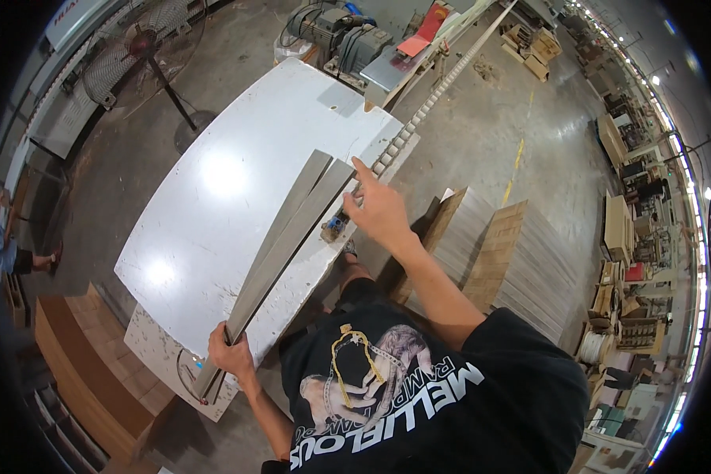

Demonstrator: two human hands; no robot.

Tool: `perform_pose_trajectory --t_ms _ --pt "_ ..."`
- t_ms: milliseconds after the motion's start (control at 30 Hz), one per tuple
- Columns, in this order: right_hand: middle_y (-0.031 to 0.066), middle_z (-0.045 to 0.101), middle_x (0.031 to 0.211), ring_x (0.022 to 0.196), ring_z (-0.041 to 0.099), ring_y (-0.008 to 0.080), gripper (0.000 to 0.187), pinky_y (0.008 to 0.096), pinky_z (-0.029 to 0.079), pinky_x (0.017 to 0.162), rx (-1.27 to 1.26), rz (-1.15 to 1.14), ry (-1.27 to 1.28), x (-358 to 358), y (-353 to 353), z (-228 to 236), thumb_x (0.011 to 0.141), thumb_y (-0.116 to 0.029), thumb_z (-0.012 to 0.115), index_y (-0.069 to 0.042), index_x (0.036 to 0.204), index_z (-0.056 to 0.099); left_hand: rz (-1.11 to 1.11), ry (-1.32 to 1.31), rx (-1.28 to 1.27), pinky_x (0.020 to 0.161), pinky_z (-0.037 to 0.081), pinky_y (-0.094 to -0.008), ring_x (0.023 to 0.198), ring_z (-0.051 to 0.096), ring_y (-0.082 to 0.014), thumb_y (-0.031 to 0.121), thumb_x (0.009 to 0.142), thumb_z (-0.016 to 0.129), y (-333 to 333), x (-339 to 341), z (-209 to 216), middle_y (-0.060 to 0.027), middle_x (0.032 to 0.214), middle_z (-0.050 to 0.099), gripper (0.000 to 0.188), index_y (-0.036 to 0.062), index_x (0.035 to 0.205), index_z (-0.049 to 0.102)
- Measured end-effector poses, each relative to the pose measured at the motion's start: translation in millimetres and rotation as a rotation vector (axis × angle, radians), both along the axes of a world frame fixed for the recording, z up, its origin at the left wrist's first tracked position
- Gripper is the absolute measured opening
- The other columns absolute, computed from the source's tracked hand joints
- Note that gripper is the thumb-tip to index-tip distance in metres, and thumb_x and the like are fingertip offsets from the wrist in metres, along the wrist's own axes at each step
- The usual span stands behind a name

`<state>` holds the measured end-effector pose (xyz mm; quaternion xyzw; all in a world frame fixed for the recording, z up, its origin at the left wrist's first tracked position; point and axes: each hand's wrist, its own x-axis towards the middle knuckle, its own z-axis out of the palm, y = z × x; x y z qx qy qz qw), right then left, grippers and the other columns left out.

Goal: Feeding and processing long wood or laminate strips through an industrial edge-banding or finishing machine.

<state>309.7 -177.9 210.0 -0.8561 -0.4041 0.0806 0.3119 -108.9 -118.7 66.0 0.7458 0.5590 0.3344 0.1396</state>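
Note:
Two long grey strips, likely wood-grain boards, lie slantwise on a white tabletop (pixel 189 213). The nearer grey strip (pixel 292 237) runs from my left hand to beside my right hand. The other strip (pixel 292 205) lies against its far side, their far ends fanned apart. My left hand (pixel 231 351) is closed around the near end, fingers wrapped over the edge. At the far end my right hand (pixel 381 213) has its index finger stretched forward and its thumb apart from it. Just below that hand, a small blue and metal fitting (pixel 334 227) sits at the table's edge.
Stacks of grey-brown boards (pixel 498 245) stand to the right of my body. A brown panel stack (pixel 95 355) is at the lower left. Beyond the table are a standing fan (pixel 142 47), motors (pixel 340 35) and a ribbed hose or chain (pixel 442 87). Another person (pixel 12 245) is at the far left.

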Motion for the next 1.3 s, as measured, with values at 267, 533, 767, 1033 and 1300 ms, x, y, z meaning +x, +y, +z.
perform_pose_trajectory --t_ms 267,533,767,1033,1300 --pt "0.0176 0.047 0.155 0.121 0.062 0.0411 0.060 0.0474 0.052 0.101 0.065 0.103 -0.126 -5.2 -4.0 -6.3 0.089 -0.030 0.073 -0.008 0.142 0.056 -0.060 0.223 -0.317 0.081 0.053 -0.0496 0.094 0.068 -0.0403 0.007 0.072 0.072 10.9 21.7 -25.1 -0.0150 0.099 0.073 0.035 0.0085 0.106 0.073" --pt "0.0053 0.062 0.129 0.099 0.067 0.0315 0.033 0.0428 0.055 0.086 0.224 0.379 -0.075 -23.9 1.4 52.2 0.087 -0.023 0.075 -0.014 0.118 0.067 -0.201 0.329 -0.582 0.085 0.054 -0.0488 0.097 0.069 -0.0405 0.024 0.072 0.082 30.7 2.1 -69.2 -0.0166 0.100 0.073 0.041 0.0103 0.110 0.074" --pt "0.0003 0.068 0.091 0.078 0.069 0.0195 0.023 0.0323 0.056 0.070 0.637 0.766 -0.441 -61.6 18.8 165.7 0.078 -0.012 0.079 -0.015 0.099 0.070 -0.428 0.515 -0.413 0.093 0.046 -0.0505 0.102 0.061 -0.0367 0.036 0.073 0.085 45.9 -16.8 -131.5 -0.0160 0.101 0.064 0.047 0.0067 0.107 0.074" --pt "-0.0029 0.064 0.075 0.072 0.069 0.0161 0.019 0.0335 0.063 0.064 0.711 0.899 0.014 -159.3 10.3 216.8 0.066 -0.020 0.083 -0.019 0.083 0.074 -0.333 0.302 -0.189 0.099 0.045 -0.0445 0.102 0.064 -0.0308 0.027 0.072 0.087 30.6 13.2 -121.7 -0.0081 0.103 0.068 0.041 0.0151 0.109 0.074" --pt "-0.0029 0.063 0.075 0.074 0.069 0.0164 0.019 0.0321 0.064 0.065 0.614 0.892 0.151 -201.0 -16.3 211.1 0.064 -0.021 0.082 -0.019 0.081 0.073 -0.246 0.285 -0.246 0.103 0.043 -0.0438 0.102 0.064 -0.0294 0.029 0.074 0.087 17.7 4.7 -115.1 -0.0065 0.100 0.067 0.040 0.0151 0.109 0.074"
